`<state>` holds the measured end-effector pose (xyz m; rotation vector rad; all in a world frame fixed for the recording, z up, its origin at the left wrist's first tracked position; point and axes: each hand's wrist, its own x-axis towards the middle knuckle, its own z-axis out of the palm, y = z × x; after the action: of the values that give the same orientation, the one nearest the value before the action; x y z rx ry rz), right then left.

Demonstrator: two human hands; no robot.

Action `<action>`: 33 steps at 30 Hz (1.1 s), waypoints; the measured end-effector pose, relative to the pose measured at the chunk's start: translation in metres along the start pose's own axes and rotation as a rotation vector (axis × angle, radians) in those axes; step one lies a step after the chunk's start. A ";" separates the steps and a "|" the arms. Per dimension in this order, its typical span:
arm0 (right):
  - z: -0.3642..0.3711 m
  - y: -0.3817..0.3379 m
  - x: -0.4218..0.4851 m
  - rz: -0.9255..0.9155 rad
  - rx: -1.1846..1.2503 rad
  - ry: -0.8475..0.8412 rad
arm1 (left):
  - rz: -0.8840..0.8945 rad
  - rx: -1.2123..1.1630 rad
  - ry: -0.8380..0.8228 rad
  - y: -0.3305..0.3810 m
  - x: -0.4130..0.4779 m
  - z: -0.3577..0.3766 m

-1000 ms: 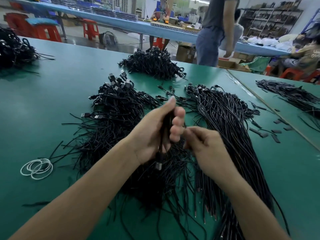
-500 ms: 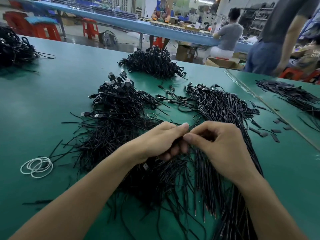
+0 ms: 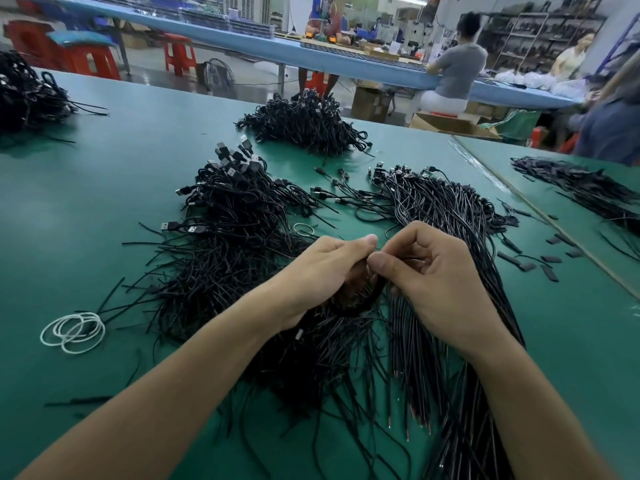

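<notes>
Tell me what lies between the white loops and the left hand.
Head view: a strip of bare green table, then the left cable pile, which runs up to the left hand.

Bare worktop point(image 3: 86, 220) lies open from nine to ten o'clock and again at four. The cable heap point(image 3: 235, 209) blocks eleven, the cable bundle point(image 3: 450, 209) one through five, and white bands point(image 3: 72, 329) sit at eight.
</notes>
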<state>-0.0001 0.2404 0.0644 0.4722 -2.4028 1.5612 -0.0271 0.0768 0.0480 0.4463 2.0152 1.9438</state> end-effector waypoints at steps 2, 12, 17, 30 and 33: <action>0.005 -0.001 0.002 -0.054 0.012 0.055 | -0.107 -0.239 -0.046 0.001 0.000 -0.001; 0.002 0.032 0.000 0.166 -0.239 -0.050 | -0.190 -0.250 0.053 -0.003 0.008 -0.015; 0.009 0.059 -0.014 0.143 -0.734 -0.356 | -0.070 -0.410 0.204 -0.004 0.009 -0.013; 0.016 0.061 -0.017 -0.066 -0.716 -0.270 | -0.004 -0.390 0.209 -0.003 0.006 -0.011; 0.017 0.051 -0.015 -0.042 -0.497 -0.012 | -0.009 -0.372 0.194 0.000 0.005 -0.010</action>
<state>-0.0067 0.2464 0.0098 0.4210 -2.6408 0.8899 -0.0358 0.0700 0.0485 0.1628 1.6929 2.3665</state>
